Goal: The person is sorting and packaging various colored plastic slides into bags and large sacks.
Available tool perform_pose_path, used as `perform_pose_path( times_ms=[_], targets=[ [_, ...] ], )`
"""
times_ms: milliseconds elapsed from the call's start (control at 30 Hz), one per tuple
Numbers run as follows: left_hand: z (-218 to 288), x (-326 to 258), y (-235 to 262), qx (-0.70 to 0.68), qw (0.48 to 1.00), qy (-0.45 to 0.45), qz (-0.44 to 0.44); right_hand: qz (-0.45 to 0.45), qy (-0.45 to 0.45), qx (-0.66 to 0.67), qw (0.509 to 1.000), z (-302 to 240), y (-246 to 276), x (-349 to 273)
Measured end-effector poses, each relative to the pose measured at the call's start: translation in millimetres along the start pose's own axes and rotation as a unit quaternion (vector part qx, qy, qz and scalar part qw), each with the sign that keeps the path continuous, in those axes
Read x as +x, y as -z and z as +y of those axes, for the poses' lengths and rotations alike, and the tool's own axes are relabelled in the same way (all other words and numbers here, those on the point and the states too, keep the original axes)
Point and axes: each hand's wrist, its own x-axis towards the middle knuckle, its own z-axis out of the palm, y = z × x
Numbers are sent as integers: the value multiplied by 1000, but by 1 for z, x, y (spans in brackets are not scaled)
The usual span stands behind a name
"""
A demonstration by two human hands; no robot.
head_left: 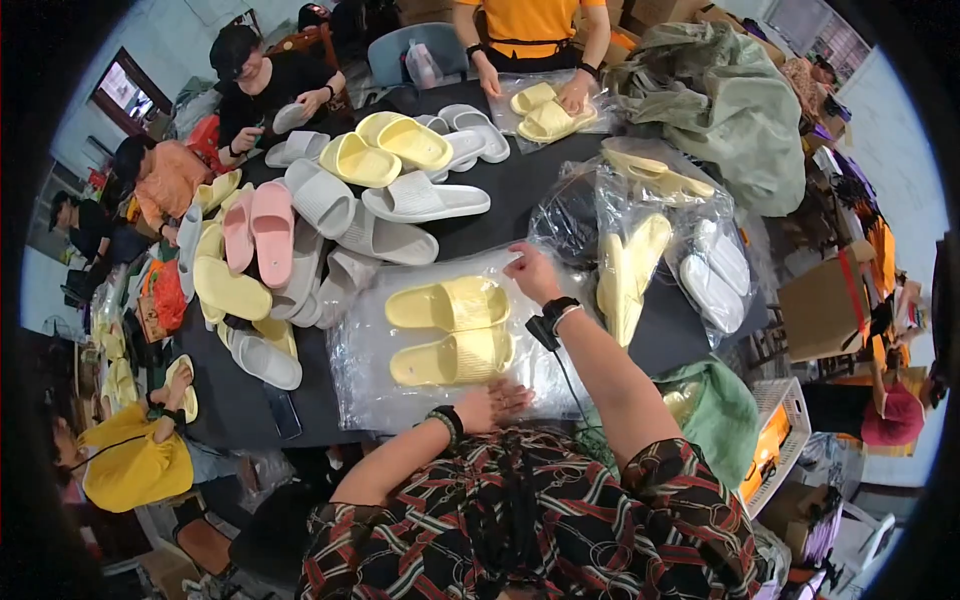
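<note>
A pair of yellow slide slippers point(450, 332) lies side by side on a stack of clear plastic bags point(365, 385) in front of me, toes to the right. Shiny film seems to cover at least their toe ends; how far they are inside the top bag is hard to tell. My left hand point(495, 402) rests flat at the near side of the bag, fingers stretched out, just below the nearer slipper. At the bag's far right corner, my right hand point(535, 274) has its fingers curled in and closed on the plastic bag's edge.
Grey, yellow and pink slippers point(270, 225) are heaped at the left. Bagged slippers point(632, 265) lie at the right. Across the dark table, a person's hands point(572, 92) handle a yellow pair. A phone point(282, 412) lies near the left edge; a white crate point(785, 440) stands at my right.
</note>
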Motion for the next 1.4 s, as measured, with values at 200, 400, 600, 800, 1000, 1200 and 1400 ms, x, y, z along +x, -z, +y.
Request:
perform_pose_path(
  times_ms=[200,400,600,800,1000,1200,1400],
  targets=[
    [19,6,88,-101,989,92,46,57,115,-169,977,10,17,-9],
    [7,-80,106,70,736,522,425,-179,169,-235,940,-46,51,-82],
    [-38,-195,55,-421,485,594,485,-309,161,-340,874,-17,35,-121],
    [-70,-213,62,-776,311,402,372,-315,102,-418,846,12,32,-122],
    [-79,-182,77,-693,543,424,212,-324,96,-433,836,10,43,-128],
    [-91,-164,93,-531,736,410,91,-281,125,-380,872,-12,44,-129],
    [-94,-156,118,-320,889,324,38,-313,59,-403,858,10,34,-135]
  ],
)
